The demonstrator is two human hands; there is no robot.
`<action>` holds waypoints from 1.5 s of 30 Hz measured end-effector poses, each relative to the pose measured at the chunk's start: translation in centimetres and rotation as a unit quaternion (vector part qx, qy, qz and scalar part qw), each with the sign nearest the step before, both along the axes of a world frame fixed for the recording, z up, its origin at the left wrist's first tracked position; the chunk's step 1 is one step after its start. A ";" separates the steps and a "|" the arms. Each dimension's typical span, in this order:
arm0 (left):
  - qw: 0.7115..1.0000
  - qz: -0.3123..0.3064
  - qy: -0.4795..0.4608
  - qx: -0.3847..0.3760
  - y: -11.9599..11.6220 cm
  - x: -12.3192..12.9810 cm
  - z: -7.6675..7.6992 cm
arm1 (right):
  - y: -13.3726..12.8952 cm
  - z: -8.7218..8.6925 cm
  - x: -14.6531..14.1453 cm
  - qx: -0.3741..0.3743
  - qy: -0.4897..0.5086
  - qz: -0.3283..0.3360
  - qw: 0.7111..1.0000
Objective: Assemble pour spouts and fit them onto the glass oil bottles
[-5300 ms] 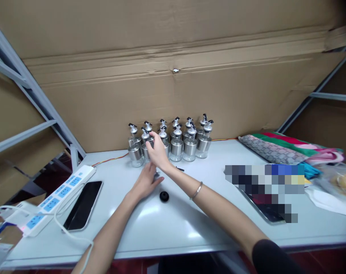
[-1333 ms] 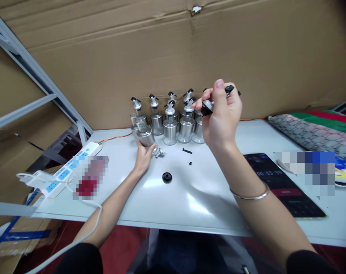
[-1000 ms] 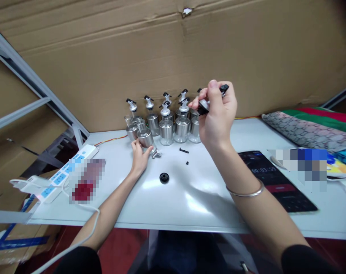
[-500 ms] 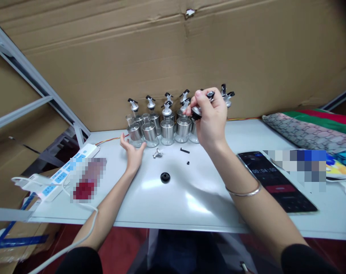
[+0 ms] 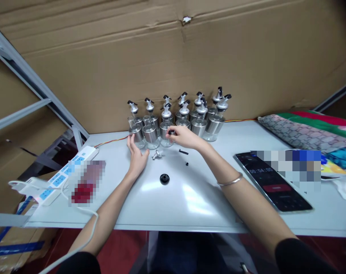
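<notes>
My left hand (image 5: pixel 137 158) has its fingers spread at the lower left of a capless glass bottle (image 5: pixel 136 134) with a metal sleeve; fingertips are at or touching its side. A second capless bottle (image 5: pixel 151 134) stands beside it. My right hand (image 5: pixel 184 136) is closed, in front of the bottle row, on a pourer spout (image 5: pixel 172 132); only a dark part shows between the fingers. On the table lie a silver spout piece (image 5: pixel 157 154), a black lever (image 5: pixel 183 152), a tiny black part (image 5: pixel 187 164) and a round black stopper (image 5: pixel 164 179).
Several bottles with spouts fitted (image 5: pixel 214 123) stand in rows before the cardboard wall (image 5: pixel 118 57). A phone showing a timer (image 5: pixel 272 182) lies at right, near a patterned cushion (image 5: pixel 292 131). At left are a power strip (image 5: pixel 59 179) and a white cable (image 5: pixel 90 232) crossing my left forearm.
My right hand has come down and left with the spout, from raised before the right-hand bottles to low before the middle ones. My left hand has shifted slightly right.
</notes>
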State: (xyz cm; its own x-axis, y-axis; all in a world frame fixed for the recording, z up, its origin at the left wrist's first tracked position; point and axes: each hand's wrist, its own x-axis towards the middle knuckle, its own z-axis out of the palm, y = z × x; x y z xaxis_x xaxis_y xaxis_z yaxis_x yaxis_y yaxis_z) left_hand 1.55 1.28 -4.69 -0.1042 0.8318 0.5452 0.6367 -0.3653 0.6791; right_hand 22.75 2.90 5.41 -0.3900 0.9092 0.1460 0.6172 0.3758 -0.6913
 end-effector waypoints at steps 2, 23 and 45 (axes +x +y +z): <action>0.998 -0.004 0.063 0.018 -0.5 0.3 0.7 | 0.4 -0.5 0.1 0.010 -0.006 0.000 1.000; 0.935 -0.241 0.228 0.123 -5.6 4.0 3.0 | -7.4 -4.6 -0.7 0.032 0.122 0.010 0.992; 0.962 -0.265 0.066 0.003 -6.2 4.6 2.9 | -6.5 -5.6 1.5 0.395 -0.001 0.068 0.916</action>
State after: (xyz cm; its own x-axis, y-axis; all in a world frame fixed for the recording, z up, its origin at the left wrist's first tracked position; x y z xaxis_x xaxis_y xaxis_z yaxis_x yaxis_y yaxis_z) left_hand 6.17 -4.93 -1.78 0.4034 0.7464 0.5292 0.4405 -0.6654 0.6026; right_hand 24.22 -3.57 -0.19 -0.4920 0.4626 0.7375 0.5286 0.8319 -0.1691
